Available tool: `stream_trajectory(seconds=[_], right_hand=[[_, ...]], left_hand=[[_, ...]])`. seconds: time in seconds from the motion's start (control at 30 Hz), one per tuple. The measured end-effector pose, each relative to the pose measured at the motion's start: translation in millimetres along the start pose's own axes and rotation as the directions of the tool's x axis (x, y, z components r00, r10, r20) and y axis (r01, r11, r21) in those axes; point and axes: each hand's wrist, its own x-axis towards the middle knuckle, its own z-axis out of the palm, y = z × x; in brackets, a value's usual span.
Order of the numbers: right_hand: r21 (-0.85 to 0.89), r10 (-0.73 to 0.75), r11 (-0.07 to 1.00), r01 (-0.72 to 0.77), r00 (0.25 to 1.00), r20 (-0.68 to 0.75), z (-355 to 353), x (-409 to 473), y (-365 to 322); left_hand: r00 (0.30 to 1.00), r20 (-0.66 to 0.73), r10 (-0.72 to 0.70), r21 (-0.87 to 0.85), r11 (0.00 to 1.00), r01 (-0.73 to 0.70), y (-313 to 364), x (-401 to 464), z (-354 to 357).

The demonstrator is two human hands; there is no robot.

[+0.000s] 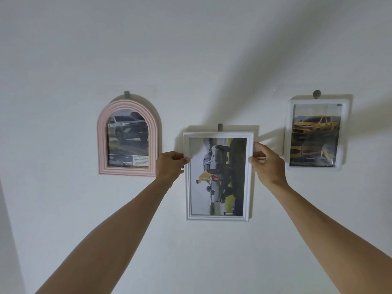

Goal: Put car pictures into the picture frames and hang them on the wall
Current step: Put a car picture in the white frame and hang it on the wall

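A white rectangular frame [218, 217] with a sideways picture of a silver pickup sits against the wall under a grey hook [220, 127]. My left hand [169, 166] grips its left edge near the top, thumb over the front. Opposite it, my right hand [268, 164] pinches the right edge at the same height. Left of it a pink arched frame [101, 145] with a grey truck picture hangs from a grey hook [126, 95]. At the right, a white rounded frame [289, 134] with a yellow pickup picture hangs from a round hook [316, 94].
The white wall [191, 60] fills the view, with soft shadows crossing it from upper right. A wall corner shows at the lower left edge [10, 230].
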Motion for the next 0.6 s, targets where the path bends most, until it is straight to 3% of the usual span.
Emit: stream_trajectory(seconds=[0.6], right_hand=[[-0.044,0.003,0.999,-0.002,1.000,0.023,-8.8,-0.3,-5.1]], left_hand=[[0.999,-0.016,0.044,0.054,0.998,-0.043,5.7,-7.1,-4.4]])
